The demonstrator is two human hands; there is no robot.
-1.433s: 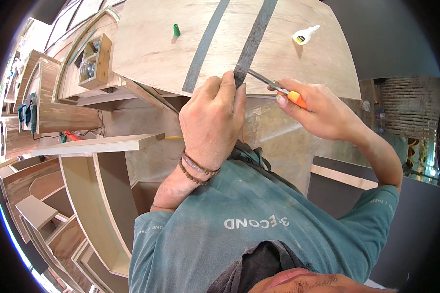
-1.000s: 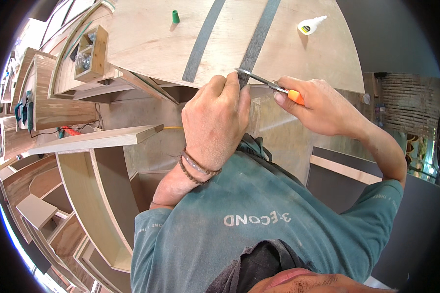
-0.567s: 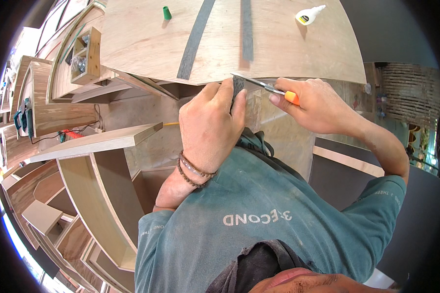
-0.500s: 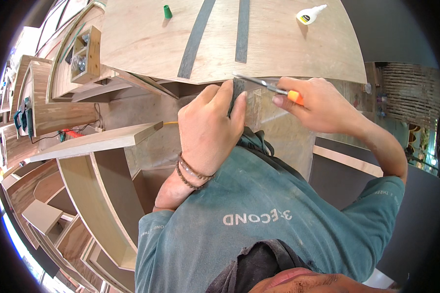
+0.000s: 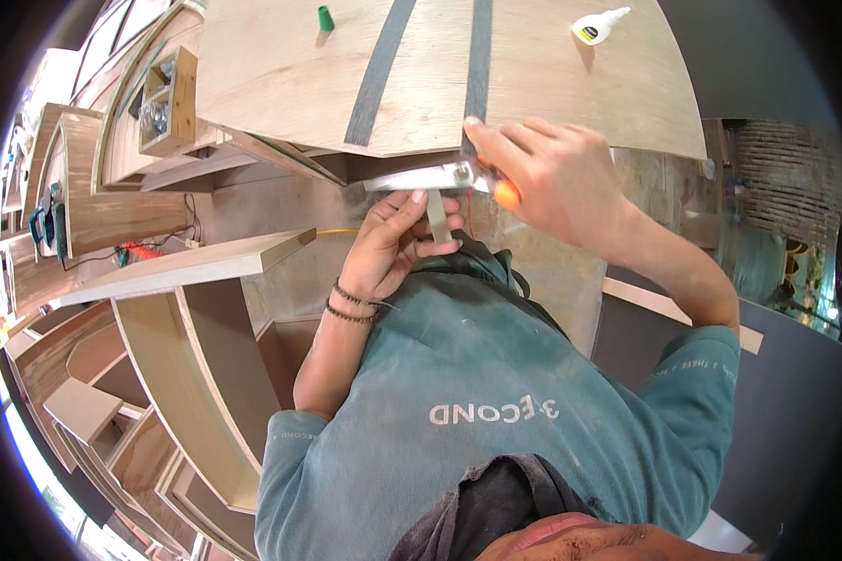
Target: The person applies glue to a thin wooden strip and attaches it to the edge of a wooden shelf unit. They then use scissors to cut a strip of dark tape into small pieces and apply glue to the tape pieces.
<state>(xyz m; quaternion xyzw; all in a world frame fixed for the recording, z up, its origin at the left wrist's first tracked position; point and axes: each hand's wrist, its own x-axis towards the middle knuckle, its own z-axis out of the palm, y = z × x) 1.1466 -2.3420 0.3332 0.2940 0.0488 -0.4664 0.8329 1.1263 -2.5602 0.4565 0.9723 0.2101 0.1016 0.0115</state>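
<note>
My right hand (image 5: 557,182) is closed around scissors (image 5: 430,177) with orange handles, their metal blades pointing left just off the front edge of a plywood panel (image 5: 281,84). Below the blades my left hand (image 5: 388,229), palm turned up, pinches a short narrow strip piece (image 5: 438,217) showing its pale side. Two dark grey strips lie on the panel: one strip (image 5: 381,75) runs along the left, while the other strip (image 5: 478,61) reaches down to my right fingertips. Whether those fingertips grip it, I cannot tell.
On the panel stand a green cap (image 5: 325,18) and a white glue bottle (image 5: 601,26). A wooden box (image 5: 183,103) with small items sits beyond its left edge. An unfinished cabinet (image 5: 187,374) stands at left, and dark panels (image 5: 664,393) lie at right.
My left hand has turned palm up, showing the strip piece's pale side. The scissors have swung level above it as my right hand moved left and up.
</note>
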